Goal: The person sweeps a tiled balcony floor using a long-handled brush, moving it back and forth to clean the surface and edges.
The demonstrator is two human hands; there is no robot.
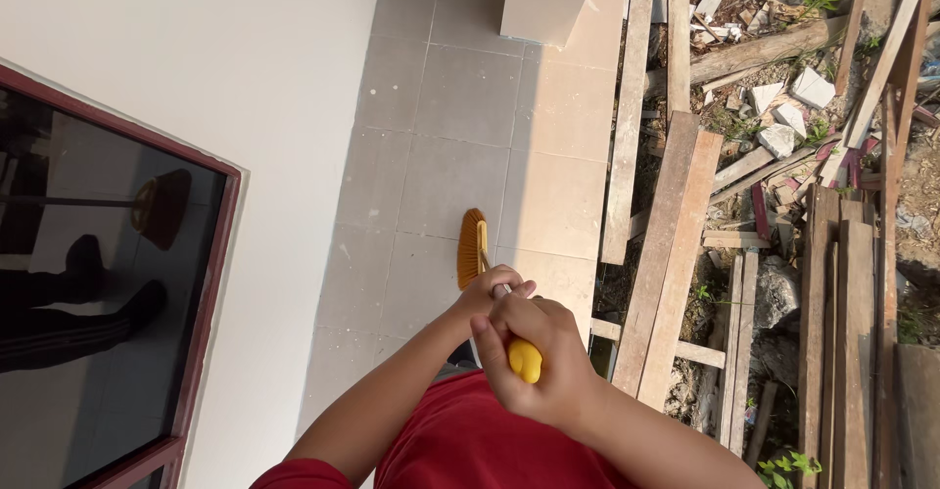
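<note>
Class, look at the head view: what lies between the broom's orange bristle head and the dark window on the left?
Head view: only bare grey floor tiles and white wall lie between broom head and window.

Open tiled floor (460, 156) ahead of my broom head (472, 247), white wall (245, 68) and dark window (98, 274) close on my left, square column (548, 0) blocking far ahead, planks (676, 244) and rubble (783, 127) crowding my right
</note>
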